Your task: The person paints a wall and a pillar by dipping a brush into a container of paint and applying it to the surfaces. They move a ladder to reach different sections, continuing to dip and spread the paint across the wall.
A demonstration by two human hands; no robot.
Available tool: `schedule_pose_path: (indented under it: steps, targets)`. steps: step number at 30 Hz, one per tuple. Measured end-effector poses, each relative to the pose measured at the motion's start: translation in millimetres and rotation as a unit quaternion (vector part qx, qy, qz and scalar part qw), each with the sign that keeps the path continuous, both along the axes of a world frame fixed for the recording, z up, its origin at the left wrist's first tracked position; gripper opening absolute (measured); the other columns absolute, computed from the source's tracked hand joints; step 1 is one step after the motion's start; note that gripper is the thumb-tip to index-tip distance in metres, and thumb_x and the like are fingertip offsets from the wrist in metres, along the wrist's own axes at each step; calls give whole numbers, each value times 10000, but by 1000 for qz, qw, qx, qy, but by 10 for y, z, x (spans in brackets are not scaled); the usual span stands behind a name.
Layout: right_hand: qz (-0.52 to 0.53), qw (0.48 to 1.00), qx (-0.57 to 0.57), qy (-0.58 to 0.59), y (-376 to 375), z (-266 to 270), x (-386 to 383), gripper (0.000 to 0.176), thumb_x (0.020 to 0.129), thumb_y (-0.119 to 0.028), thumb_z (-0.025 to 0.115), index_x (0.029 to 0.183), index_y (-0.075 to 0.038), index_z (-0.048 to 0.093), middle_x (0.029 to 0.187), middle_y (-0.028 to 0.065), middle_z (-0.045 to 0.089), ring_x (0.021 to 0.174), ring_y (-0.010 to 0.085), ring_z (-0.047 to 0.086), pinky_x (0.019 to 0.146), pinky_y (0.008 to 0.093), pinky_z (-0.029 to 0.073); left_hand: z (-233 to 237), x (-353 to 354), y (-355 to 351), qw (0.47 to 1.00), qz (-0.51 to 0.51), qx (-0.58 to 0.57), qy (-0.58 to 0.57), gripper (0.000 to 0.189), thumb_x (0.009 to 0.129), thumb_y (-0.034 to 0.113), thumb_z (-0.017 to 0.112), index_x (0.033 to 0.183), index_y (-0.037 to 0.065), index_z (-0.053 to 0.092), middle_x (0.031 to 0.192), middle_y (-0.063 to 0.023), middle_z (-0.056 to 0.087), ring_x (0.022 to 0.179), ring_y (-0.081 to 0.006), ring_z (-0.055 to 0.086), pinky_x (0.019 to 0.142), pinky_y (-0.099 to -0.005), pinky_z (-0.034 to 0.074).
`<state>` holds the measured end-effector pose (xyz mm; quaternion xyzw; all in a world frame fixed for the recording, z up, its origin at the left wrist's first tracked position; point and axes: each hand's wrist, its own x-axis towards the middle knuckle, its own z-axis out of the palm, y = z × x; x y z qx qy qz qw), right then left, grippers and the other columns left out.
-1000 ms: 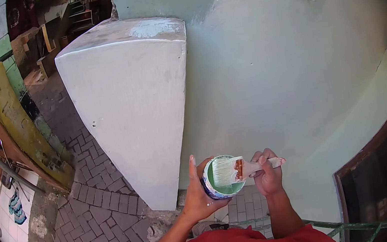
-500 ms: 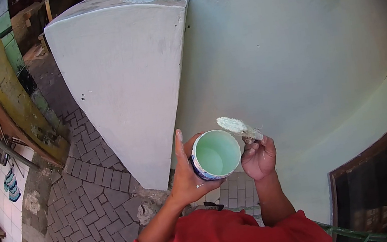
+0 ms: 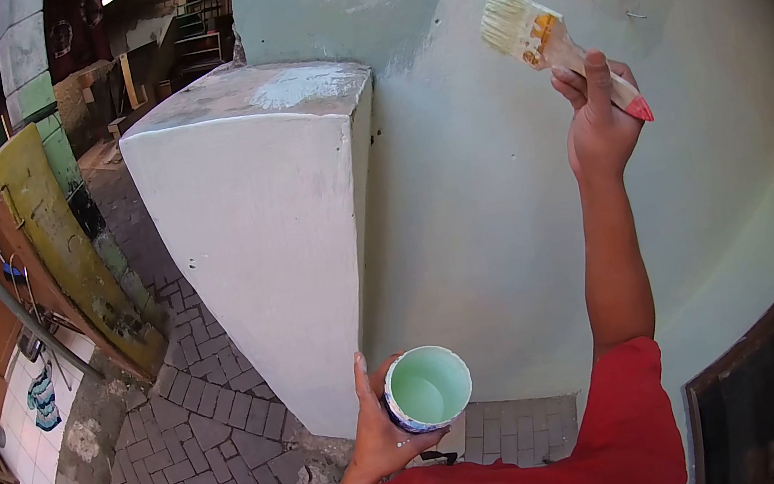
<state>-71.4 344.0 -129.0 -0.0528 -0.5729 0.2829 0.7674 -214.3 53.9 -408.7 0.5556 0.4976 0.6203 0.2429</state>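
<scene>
My left hand (image 3: 385, 427) is wrapped around a small paint tub (image 3: 430, 389), held low in front of my body. Pale green paint shows on its inner walls and bottom. Raised at the upper right, my right hand (image 3: 603, 122) grips a flat paintbrush (image 3: 548, 31) by its wooden handle, which has a red tip. The whitish bristles point up and left and overlap the pale green wall (image 3: 506, 223) in this view. Whiter, fresh-looking streaks mark the wall's upper part above the brush.
A whitish masonry block (image 3: 249, 203) juts out from the wall on the left, with a white patch on its top. Brick paving (image 3: 180, 467) lies below. A yellow panel (image 3: 52, 234) stands at far left, and a dark-framed window (image 3: 771, 364) at lower right.
My right hand has lifted the paintbrush from beside the tub up to the right, in front of the wall. The view has tilted upward, and the tub sits lower in it.
</scene>
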Motion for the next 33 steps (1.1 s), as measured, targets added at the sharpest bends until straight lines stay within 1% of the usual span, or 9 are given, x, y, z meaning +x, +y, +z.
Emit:
schedule_pose_path:
  steps: [3,5,10,16,22,27,29,31,33]
  targets:
    - [-329,913,198,-141,42,522,-364,214,930,-167,777,1068,-27,692,952,63,742,801,174,746,758,291,610,-15,7,-20,1000,18,-4,9,1468,625,159,969,1542,-64,-155,1494,-233,432,1356,-363,506,1184,-464,352]
    - [-389,825,364,-189,296,725,-541,224,888,-78,762,1101,-69,693,997,82,738,820,243,744,734,323,613,-50,-5,-41,1000,27,-8,12,1469,631,164,967,1544,-53,-162,1499,-233,428,1358,-365,506,1186,-464,353]
    - [-408,736,399,-363,466,174,-1005,129,856,-34,659,979,-70,649,1013,91,682,808,287,724,652,387,613,-40,-57,-115,998,59,-23,28,1554,603,156,984,1561,41,-234,1498,-220,437,1360,-347,517,1178,-470,379]
    - [-294,738,349,-497,158,-521,-975,172,823,-61,706,986,-65,653,925,116,643,740,324,688,623,437,585,-49,-173,-208,995,79,-13,50,1534,617,176,978,1557,8,-223,1486,-218,448,1350,-346,526,1177,-466,381]
    - [-235,841,167,-458,355,944,-908,188,876,-211,728,985,-61,756,815,137,730,713,268,678,717,371,540,-35,-172,-205,996,80,-35,35,1537,616,188,981,1557,6,-221,1485,-212,448,1352,-350,525,1180,-469,377]
    - [-400,802,221,-384,394,1907,-823,226,921,-257,706,1086,-116,767,979,119,768,815,256,740,763,376,588,-47,-123,-188,996,80,-16,25,1505,627,184,975,1557,-7,-192,1499,-223,434,1359,-357,513,1179,-463,374]
    - [-463,775,237,-358,237,2013,-836,205,939,-153,650,794,-8,664,797,162,700,707,306,680,677,430,520,-48,-138,-210,997,74,-15,1,1469,640,185,968,1555,-22,-163,1508,-233,428,1363,-364,505,1179,-458,373]
    - [-464,752,397,-248,485,1753,-874,209,928,-169,681,778,-26,660,732,135,668,622,265,601,643,411,497,-71,-147,-228,997,73,-12,24,1472,641,188,968,1554,-21,-167,1506,-235,428,1363,-365,505,1181,-459,369]
    - [-540,662,374,-361,523,1233,-859,193,891,-128,693,1078,-111,736,1034,109,747,801,294,735,722,382,605,-86,-151,-252,996,80,-15,29,1517,612,184,982,1559,-9,-188,1500,-224,433,1356,-356,514,1179,-461,374]
